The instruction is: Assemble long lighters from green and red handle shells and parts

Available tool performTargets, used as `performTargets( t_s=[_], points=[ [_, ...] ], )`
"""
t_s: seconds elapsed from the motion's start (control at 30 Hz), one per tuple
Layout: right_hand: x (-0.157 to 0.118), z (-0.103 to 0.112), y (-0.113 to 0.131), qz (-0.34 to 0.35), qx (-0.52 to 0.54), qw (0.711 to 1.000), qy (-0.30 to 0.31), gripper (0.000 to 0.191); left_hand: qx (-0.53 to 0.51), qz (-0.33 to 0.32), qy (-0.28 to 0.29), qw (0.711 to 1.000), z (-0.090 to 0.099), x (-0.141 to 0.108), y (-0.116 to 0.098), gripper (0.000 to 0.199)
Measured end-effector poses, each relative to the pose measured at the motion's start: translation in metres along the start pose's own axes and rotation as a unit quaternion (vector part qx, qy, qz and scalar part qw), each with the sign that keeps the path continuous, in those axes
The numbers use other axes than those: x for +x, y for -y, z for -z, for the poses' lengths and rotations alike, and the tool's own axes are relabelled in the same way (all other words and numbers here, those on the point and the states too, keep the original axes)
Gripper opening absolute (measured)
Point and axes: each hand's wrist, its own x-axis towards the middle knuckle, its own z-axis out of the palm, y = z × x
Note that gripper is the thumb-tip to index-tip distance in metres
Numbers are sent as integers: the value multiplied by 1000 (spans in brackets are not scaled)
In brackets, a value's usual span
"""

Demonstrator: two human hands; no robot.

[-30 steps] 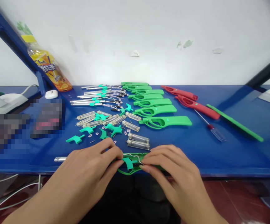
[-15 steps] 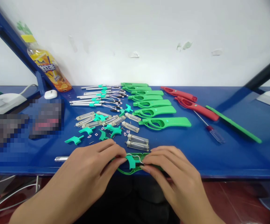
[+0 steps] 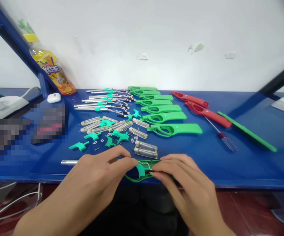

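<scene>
Near the table's front edge lies an open green lighter shell (image 3: 134, 179), largely covered by the hands. A teal trigger (image 3: 140, 170) sits in it, with a white wire (image 3: 146, 164) above. My left hand (image 3: 102, 180) pinches at the trigger's left side; what its fingertips hold is hidden. My right hand (image 3: 188, 183) has its fingertips closed on the wire's right end, by a small black part. A metal tube (image 3: 69, 162) sticks out left of my left hand. Two clear fuel tanks (image 3: 145, 149) lie just behind the shell.
Behind are green shells (image 3: 173, 128), wired metal rods (image 3: 100, 100), loose teal triggers (image 3: 79, 146) and more clear tanks. Red shells (image 3: 208, 115), a screwdriver (image 3: 226, 141) and a long green piece (image 3: 247, 131) lie right. A drink bottle (image 3: 53, 68) leans at the back left.
My left hand's fingertips have shifted right, closer to the teal trigger. The tube and trigger sit slightly further right in view. My right hand keeps its pinch at the wire.
</scene>
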Motion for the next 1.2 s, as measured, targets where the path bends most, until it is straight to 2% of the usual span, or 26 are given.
performTargets(
  t_s=[0.13,0.3,0.5,0.63,0.8,0.9,1.03,1.2],
  points=[
    [0,0,1,-5,-2,1000,-2,11,12,-13,0,1000,0,-2,3,35],
    [0,0,1,-9,-6,1000,7,8,31,-31,8,999,1,5,2,49],
    [1,-1,2,-24,-6,1000,14,11,56,-30,18,998,1,7,-2,53],
    [2,-1,2,-17,-3,1000,10,10,42,-12,24,999,6,7,-1,47],
    [3,0,3,-7,-7,1000,-5,12,32,4,-20,999,23,7,10,29],
    [3,0,3,-1,-8,1000,-11,11,15,-13,15,1000,25,5,15,29],
    [3,-1,2,13,-22,1000,-16,12,22,-20,61,998,16,6,17,33],
    [3,-1,2,15,-20,1000,-20,14,24,4,54,998,15,9,18,29]
  ],
)
